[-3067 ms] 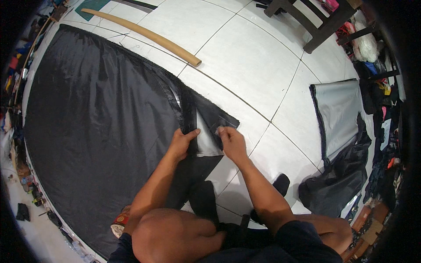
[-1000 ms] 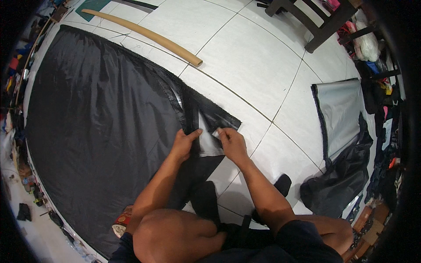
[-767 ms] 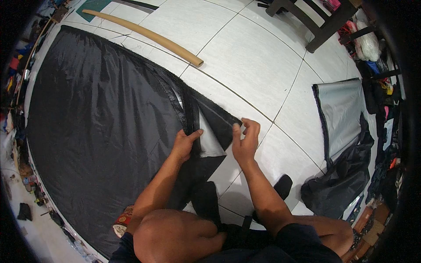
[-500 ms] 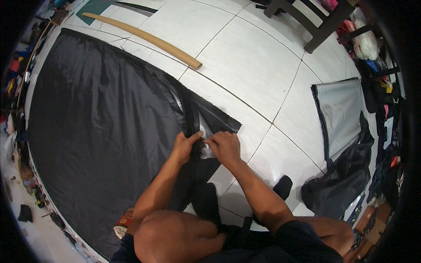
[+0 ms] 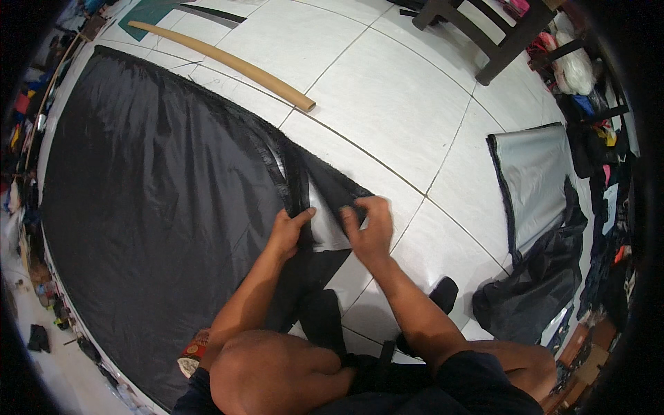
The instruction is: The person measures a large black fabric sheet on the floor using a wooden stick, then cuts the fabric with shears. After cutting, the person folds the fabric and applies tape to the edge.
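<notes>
Since half a second ago, the right hand has shifted from beside the left hand toward the corner of a black, silver-backed fabric sheet spread on the tiled floor; its fingers are apart, and whether they touch cloth I cannot tell. Left-hand fingers clamp a dark edge of the sheet. It looks light, limp and slippery, probably best gripped near its frayed edge. Counted: two hands, one large sheet, apparently one smaller silver-and-black cloth piece, one cardboard tube.
</notes>
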Motion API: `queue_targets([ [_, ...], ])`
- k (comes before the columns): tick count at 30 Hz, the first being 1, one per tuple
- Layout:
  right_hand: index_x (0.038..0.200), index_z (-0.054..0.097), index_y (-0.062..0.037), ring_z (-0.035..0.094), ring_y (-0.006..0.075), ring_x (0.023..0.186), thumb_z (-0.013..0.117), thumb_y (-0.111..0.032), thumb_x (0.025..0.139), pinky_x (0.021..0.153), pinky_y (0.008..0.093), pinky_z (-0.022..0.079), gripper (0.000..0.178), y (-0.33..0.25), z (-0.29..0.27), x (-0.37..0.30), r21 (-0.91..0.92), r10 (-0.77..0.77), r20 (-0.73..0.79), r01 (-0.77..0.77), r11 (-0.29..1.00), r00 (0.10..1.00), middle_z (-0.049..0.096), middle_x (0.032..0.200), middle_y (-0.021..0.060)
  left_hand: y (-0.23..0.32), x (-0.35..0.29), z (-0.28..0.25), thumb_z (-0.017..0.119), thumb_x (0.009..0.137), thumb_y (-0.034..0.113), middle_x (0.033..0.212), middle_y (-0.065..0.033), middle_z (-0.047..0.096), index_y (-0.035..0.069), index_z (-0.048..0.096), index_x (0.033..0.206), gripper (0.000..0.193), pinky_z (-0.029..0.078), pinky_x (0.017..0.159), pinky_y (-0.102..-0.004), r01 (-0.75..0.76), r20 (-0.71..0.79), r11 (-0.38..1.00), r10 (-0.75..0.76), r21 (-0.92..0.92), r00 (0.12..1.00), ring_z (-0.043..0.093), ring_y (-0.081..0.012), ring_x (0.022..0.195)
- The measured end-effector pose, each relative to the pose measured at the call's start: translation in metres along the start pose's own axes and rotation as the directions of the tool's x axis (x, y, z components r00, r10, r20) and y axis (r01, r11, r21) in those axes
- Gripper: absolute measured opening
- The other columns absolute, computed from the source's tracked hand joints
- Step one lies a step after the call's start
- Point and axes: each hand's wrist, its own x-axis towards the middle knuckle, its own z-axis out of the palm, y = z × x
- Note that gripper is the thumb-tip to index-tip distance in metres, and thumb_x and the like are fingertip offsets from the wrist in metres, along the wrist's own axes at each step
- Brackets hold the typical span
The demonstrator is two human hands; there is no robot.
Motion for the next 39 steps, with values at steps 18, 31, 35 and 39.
queue_targets([
  [18, 0.086, 0.073, -0.0103, 0.058, 0.0251, 0.084, 0.068, -0.022, 0.088, 0.075, 0.0414, 0.037, 0.013, 0.002, 0.002, -0.003, -0.157, -0.024, 0.247, 0.064, 0.986, 0.969, 0.065, 0.091, 0.0028, -0.001, -0.003, 0.004, 0.072, 0.088, 0.011, 0.092, -0.0076, 0.068, 0.002, 0.063, 0.106, 0.022, 0.055, 0.072, -0.0391, -0.041, 0.018, 0.999, 0.042, -0.033, 0.999, 0.066, -0.023, 0.077],
  [31, 0.105, 0.062, -0.0053, 0.068, 0.0343, 0.083, 0.058, -0.024, 0.097, 0.07, 0.0447, 0.055, 0.021, 0.009, 0.013, -0.002, -0.223, 0.108, 0.418, -0.013, 0.975, 0.902, 0.067, 0.104, 0.0133, -0.002, -0.001, -0.006, 0.071, 0.089, 0.012, 0.094, -0.0064, 0.069, 0.003, 0.065, 0.104, 0.018, 0.053, 0.072, -0.0345, 0.006, 0.025, 1.0, -0.006, -0.008, 1.0, 0.065, -0.0177, 0.08],
  [35, 0.097, 0.065, -0.0036, 0.064, 0.0342, 0.076, 0.063, -0.026, 0.095, 0.067, 0.0446, 0.051, 0.022, 0.026, 0.003, 0.007, -0.188, 0.038, 0.186, -0.002, 0.982, 0.982, 0.061, 0.092, 0.0129, -0.006, 0.004, -0.011, 0.071, 0.089, 0.012, 0.095, -0.0074, 0.069, 0.002, 0.065, 0.104, 0.019, 0.053, 0.074, -0.0361, -0.003, 0.017, 1.0, 0.002, 0.026, 1.0, 0.065, -0.0184, 0.082],
  [39, 0.111, 0.069, -0.0046, 0.059, 0.0296, 0.086, 0.07, -0.039, 0.088, 0.071, 0.042, 0.048, 0.041, 0.022, -0.008, 0.008, -0.12, 0.084, 0.232, -0.058, 0.991, 0.969, 0.056, 0.096, 0.0136, -0.006, 0.002, -0.009, 0.071, 0.089, 0.012, 0.094, -0.0076, 0.069, 0.001, 0.065, 0.105, 0.02, 0.053, 0.074, -0.037, -0.004, 0.002, 1.0, 0.004, 0.011, 1.0, 0.064, -0.0181, 0.081],
])
